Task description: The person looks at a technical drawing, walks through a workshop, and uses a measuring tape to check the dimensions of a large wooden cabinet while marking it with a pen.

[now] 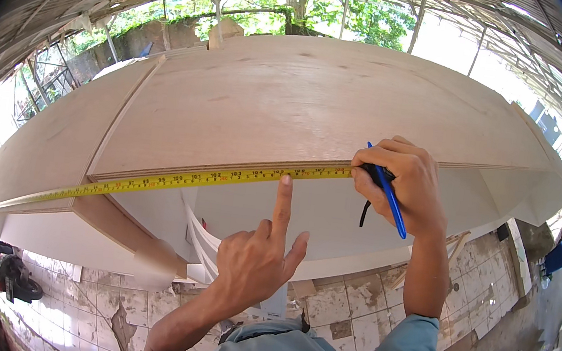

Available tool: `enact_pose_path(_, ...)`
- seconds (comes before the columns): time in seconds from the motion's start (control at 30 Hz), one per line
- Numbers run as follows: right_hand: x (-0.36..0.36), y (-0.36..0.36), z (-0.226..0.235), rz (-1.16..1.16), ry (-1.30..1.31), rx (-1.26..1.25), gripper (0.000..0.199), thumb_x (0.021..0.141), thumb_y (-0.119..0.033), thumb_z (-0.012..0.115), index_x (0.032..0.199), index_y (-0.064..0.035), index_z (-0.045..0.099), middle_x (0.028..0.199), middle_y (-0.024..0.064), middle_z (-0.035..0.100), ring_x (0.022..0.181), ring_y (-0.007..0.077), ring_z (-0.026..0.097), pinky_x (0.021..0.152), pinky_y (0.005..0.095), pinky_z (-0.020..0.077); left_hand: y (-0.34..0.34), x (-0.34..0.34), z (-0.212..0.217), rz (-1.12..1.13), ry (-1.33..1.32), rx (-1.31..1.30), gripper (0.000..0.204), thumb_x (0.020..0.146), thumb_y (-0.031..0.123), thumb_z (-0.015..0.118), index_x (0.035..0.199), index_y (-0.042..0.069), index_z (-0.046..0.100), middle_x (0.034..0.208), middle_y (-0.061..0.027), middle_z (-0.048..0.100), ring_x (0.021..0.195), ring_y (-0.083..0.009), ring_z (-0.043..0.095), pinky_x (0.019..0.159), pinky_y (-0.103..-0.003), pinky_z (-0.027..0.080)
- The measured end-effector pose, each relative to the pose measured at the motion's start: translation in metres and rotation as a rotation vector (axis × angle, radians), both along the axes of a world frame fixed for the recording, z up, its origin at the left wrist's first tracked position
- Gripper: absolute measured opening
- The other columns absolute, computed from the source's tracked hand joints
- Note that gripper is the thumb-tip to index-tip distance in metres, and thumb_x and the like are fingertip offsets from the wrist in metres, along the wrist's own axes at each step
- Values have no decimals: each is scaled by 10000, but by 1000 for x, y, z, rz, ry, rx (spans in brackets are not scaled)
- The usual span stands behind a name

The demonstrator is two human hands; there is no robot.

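Observation:
A yellow tape measure blade (214, 176) runs along the front edge of a large plywood panel (275, 105), from the far left corner to my right hand (406, 184). That hand is closed round the dark tape measure case (383, 177), mostly hidden by the fingers, with a black strap hanging below. A blue pen (395, 207) is gripped in the same hand, slanting down to the right. Below the blade, my left hand (253, 256) holds nothing. Its index finger points up with the tip at the blade, the thumb stands apart and the other fingers curl in.
Under the panel are pale inner walls (332, 217) and a wooden divider (124, 223). A raised strip (127, 114) crosses the panel at left. White strips (201, 239) hang beneath. The tiled floor (326, 321) is cracked. A dark motorcycle (12, 276) stands at lower left.

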State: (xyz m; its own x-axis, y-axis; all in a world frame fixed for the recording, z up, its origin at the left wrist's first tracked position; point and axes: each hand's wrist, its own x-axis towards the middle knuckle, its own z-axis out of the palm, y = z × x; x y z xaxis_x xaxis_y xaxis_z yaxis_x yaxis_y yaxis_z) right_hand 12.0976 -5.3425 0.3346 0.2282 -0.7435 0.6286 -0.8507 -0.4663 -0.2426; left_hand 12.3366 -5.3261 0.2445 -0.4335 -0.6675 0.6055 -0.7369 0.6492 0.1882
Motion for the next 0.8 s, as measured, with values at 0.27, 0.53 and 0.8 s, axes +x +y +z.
enact_pose_path(0.27,-2,0,-4,-18,-3,4,137,795,-202,721,842,-78,752,704,63,660,702,251,629,648,394,498,2,0,2,-8,-25,75,890,916,328,727,1564,-99,291,601,-105,628,366,-168,509,361,-324,407)
enact_pose_path(0.53,5,-6,-9,9,-40,-39,98,772,-140,734,827,-59,742,699,80,642,697,250,611,652,381,488,2,9,-6,-25,98,41,893,890,309,754,1562,-83,317,609,-75,628,396,-157,527,397,-296,421)
enact_pose_path(0.8,9,2,0,36,-98,-56,104,718,-25,711,820,-4,706,698,119,613,682,272,564,638,363,456,5,93,-12,280,555,-81,897,829,190,826,1546,-80,360,540,-12,519,445,-140,531,476,-278,458)
